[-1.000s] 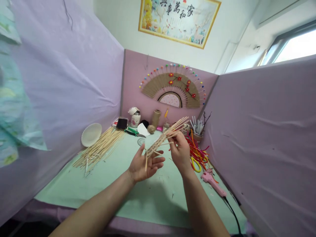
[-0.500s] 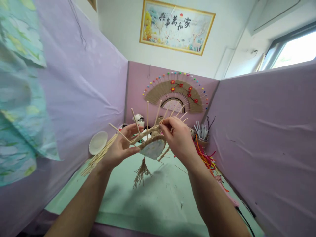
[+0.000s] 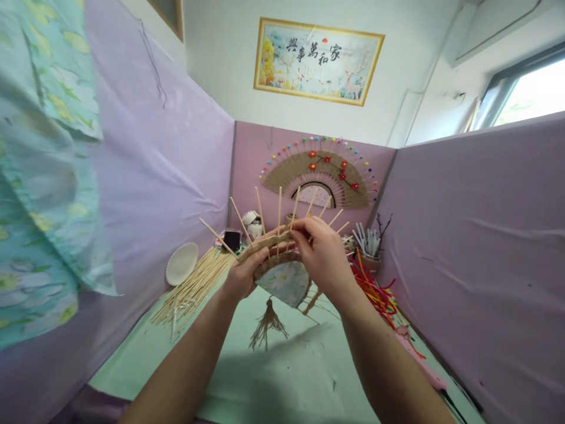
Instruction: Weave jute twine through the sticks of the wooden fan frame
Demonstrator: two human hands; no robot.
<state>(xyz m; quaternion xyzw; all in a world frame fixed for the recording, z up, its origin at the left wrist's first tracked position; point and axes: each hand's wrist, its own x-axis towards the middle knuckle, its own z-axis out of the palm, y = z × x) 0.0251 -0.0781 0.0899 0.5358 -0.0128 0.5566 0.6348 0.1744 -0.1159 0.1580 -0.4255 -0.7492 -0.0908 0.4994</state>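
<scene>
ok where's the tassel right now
In the head view, the tassel hangs slightly left of centre, just below the floral panel, lower than the left hand and right hand.

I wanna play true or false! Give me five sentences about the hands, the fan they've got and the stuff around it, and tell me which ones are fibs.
1. The left hand and the right hand are both on the small fan. True.
2. The tassel sticks up from the top of the small fan. False: the tassel hangs below it.
3. The big fan on the pink panel has red flowers. True.
4. The white dish is beside the colourful strips on the right. False: the white dish is on the left, by the pile of sticks.
5. The right hand is holding the pink tool. False: the pink tool lies on the table.
</scene>
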